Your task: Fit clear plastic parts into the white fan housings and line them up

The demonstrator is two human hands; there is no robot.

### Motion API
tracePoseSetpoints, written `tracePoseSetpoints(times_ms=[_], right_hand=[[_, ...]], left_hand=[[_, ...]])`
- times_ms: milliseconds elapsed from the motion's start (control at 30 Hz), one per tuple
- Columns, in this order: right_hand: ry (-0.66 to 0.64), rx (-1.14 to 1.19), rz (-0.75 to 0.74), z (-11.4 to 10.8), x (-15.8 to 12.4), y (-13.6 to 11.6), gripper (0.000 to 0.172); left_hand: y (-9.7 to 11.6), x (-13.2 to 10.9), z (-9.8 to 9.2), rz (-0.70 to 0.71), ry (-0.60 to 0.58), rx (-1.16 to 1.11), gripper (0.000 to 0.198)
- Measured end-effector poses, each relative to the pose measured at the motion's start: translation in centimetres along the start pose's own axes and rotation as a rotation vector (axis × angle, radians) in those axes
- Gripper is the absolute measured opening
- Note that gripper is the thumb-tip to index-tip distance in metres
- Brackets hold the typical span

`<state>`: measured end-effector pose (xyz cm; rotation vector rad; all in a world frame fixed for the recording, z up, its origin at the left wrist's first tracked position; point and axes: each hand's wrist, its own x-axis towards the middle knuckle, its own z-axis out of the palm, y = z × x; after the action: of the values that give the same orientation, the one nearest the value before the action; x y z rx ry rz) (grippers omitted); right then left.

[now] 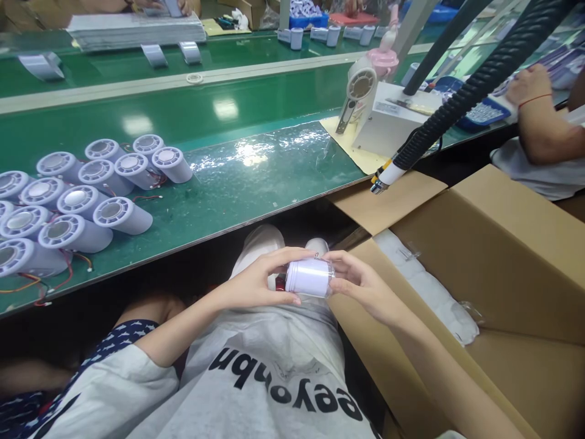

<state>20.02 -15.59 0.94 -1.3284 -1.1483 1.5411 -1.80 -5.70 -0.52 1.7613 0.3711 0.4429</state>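
Note:
A small white cylindrical housing lies sideways over my lap, held between both hands. My left hand wraps its fingers over the left end and top. My right hand grips the right end with curled fingers. Several matching white cylinders with vented round faces and red and black wires lie grouped on the green bench at the left.
An open cardboard box with plastic-bagged white parts stands at my right. A black corrugated hose with a nozzle hangs over the bench edge beside a white device. Another person's arm is at the far right.

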Motion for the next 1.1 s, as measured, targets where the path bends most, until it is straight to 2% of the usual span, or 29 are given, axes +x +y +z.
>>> tracePoseSetpoints(times_ms=[333,567,767,933,1033,1100], right_hand=[[-0.020,0.195,0.103,0.5,0.3,0.5,0.034],[-0.032,0.300,0.207,1.1,0.6,0.7,0.046],[-0.063,0.377,0.301,1.6,0.7,0.2,0.055],[-0.076,0.395,0.443,1.8,0.8,-0.1,0.062],[-0.128,0.322,0.375,1.8,0.5,0.4,0.071],[-0.094,0.206,0.177,1.7,0.3,0.9,0.073]], left_hand=[[0.1,-0.1,-0.1,0.000,-0.011,-0.034,0.074],[-0.1,-0.2,-0.1,0.028,-0.024,-0.042,0.076],[-0.3,-0.3,0.0,0.124,-0.018,-0.024,0.076],[0.4,-0.4,0.2,0.040,0.008,0.024,0.065],[0.8,-0.6,0.5,-0.072,0.032,-0.031,0.062],[1.0,-0.7,0.6,-0.124,0.049,-0.107,0.062]])
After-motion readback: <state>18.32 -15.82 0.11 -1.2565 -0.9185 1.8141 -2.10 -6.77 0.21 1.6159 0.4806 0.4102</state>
